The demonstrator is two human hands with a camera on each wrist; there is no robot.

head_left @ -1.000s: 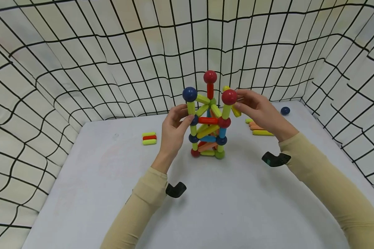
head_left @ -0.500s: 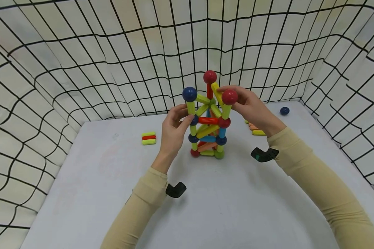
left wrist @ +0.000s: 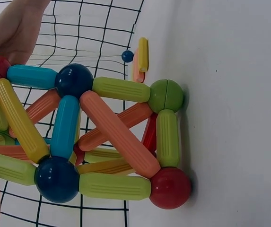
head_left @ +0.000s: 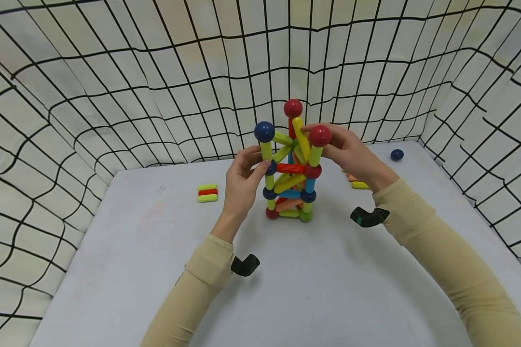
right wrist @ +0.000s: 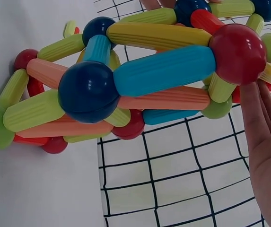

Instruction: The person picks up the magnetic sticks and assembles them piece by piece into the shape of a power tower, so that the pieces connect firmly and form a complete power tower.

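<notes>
A tower of magnetic sticks and balls [head_left: 290, 168] stands upright on the table in the head view. My left hand [head_left: 240, 180] holds its left side at a dark blue ball [head_left: 270, 167], the thumb in front and fingers behind. With my right hand [head_left: 351, 152], I pinch a long yellow stick [head_left: 301, 139], which leans between the red top ball [head_left: 293, 108] and the tower's right side. Partly hiding those fingertips is a red ball [head_left: 320, 136] on the right upright. Whether the stick's ends touch the balls, I cannot tell. Both wrist views show the lower tiers, including a blue stick [right wrist: 166, 70].
Several short green and red sticks [head_left: 207, 192] lie left of the tower. More orange and yellow sticks [head_left: 359, 184] lie to the right, partly behind my right hand. A loose dark blue ball [head_left: 397, 154] rests near the back edge. Black netting [head_left: 191, 96] surrounds the table.
My right hand has moved left with the yellow stick, from beside the right red ball to behind it, and the stick now leans near the top ball. My left hand has stayed put.
</notes>
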